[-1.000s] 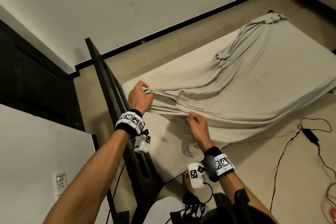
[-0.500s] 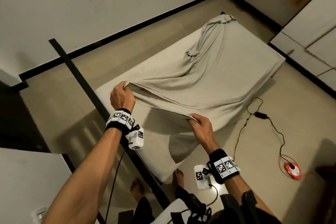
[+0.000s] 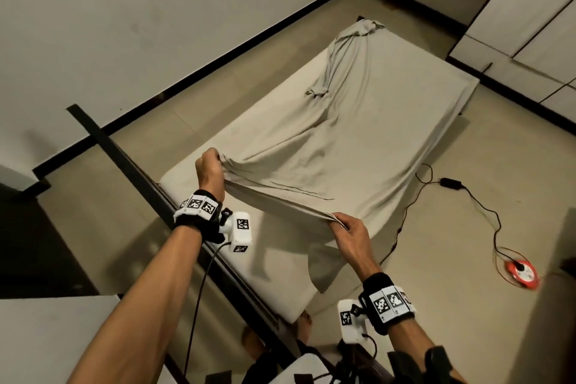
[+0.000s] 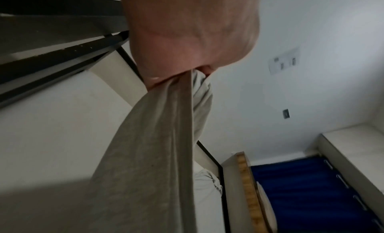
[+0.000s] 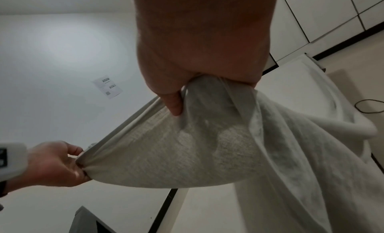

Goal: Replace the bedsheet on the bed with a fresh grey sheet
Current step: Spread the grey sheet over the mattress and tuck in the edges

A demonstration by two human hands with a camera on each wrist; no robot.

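A grey sheet (image 3: 358, 134) lies spread over the pale mattress (image 3: 268, 97), bunched in folds along its far left side. My left hand (image 3: 212, 165) grips the sheet's near edge above the mattress's near left part. My right hand (image 3: 349, 229) pinches the same edge further right, and a loose corner hangs below it. The edge is pulled taut between both hands, lifted off the mattress. In the left wrist view the sheet (image 4: 158, 138) runs out of the fist of that hand (image 4: 187, 70). In the right wrist view my right hand (image 5: 187, 92) grips the cloth (image 5: 176, 151), with the left hand (image 5: 62, 164) pinching it at lower left.
A black bed frame rail (image 3: 162, 196) runs along the mattress's near end. A black cable (image 3: 477, 206) trails over the floor to a red reel (image 3: 520, 271) at the right. White cupboards (image 3: 530, 25) stand at the far right. My bare feet (image 3: 305, 324) stand beside the mattress corner.
Both hands have lifted the sheet's near edge higher and stretched it further apart. The head view has swung right, showing more floor and the cupboards.
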